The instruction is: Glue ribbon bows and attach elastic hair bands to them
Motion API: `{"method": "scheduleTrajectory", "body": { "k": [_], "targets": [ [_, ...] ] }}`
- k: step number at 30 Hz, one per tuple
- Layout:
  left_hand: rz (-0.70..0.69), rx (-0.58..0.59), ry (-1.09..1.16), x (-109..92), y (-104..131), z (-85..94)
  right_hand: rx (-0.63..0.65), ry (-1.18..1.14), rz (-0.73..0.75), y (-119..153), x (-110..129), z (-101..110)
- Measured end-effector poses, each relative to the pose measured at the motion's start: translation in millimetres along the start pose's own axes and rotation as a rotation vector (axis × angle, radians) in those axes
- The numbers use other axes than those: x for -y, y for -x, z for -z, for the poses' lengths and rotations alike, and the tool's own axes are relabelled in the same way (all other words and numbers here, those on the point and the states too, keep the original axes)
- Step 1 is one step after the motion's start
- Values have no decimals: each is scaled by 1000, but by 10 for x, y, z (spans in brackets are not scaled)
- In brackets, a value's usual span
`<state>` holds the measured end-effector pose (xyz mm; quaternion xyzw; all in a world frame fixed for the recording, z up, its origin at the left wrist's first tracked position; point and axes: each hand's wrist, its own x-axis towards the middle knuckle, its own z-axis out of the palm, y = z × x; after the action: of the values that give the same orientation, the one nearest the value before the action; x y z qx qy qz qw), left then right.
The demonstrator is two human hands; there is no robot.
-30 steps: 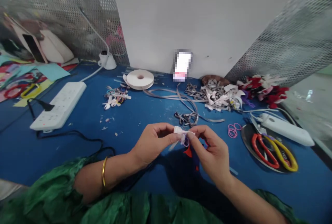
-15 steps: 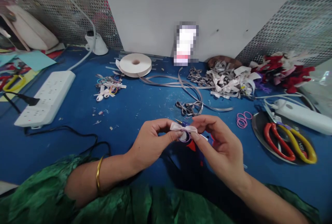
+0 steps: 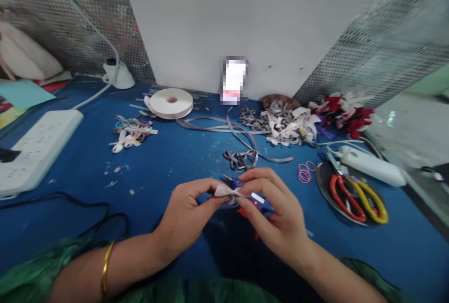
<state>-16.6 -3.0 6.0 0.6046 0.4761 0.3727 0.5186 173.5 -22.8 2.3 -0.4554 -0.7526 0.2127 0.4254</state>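
Note:
A small pale pink ribbon bow (image 3: pixel 226 192) is held between my two hands, low in the middle of the view. My left hand (image 3: pixel 191 209) pinches its left loop between thumb and fingers. On the other side, my right hand (image 3: pixel 275 205) has thumb and fingertips closed on the bow's right part, which they largely cover. Part of a thin purple band shows under the bow. Just behind the fingers lies a blue tool (image 3: pixel 261 201) with a pointed metal tip and a small red light, partly hidden by my right hand.
A white ribbon spool (image 3: pixel 171 103) stands at the back left, near a small bow pile (image 3: pixel 130 133). Grey ribbon (image 3: pixel 210 128) runs to a larger bow pile (image 3: pixel 289 123). Pink bands (image 3: pixel 304 173) and red-yellow scissors (image 3: pixel 345 200) lie right; a power strip (image 3: pixel 45 146) is left.
The view has shifted, so the table's things appear further left and lower. The bow is tilted flatter, and more of the blue tool shows behind my right hand. Both hands still hold the bow.

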Motion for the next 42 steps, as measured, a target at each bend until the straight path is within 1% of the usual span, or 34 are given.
{"method": "scheduleTrajectory", "body": {
  "k": [6,9,14,19,28,31,37,42],
  "targets": [
    [-4,31,2,8,5,-3,139,130,103,-34,-18,-20],
    [21,56,12,11,7,1,155,120,116,-34,-26,-21],
    [7,130,-1,-2,5,34,171,109,121,-31,-1,-3],
    [30,120,-57,-18,3,41,243,134,130,-42,13,-4],
    [61,110,-47,12,13,15,243,79,123,-19,-38,-46],
    [80,111,-14,30,23,8,243,55,100,-11,-41,-52],
    [96,128,67,61,21,-1,224,-79,12,-10,-25,-63],
    [120,161,123,86,-1,-8,224,-71,-9,-20,-32,-53]
  ]
}}
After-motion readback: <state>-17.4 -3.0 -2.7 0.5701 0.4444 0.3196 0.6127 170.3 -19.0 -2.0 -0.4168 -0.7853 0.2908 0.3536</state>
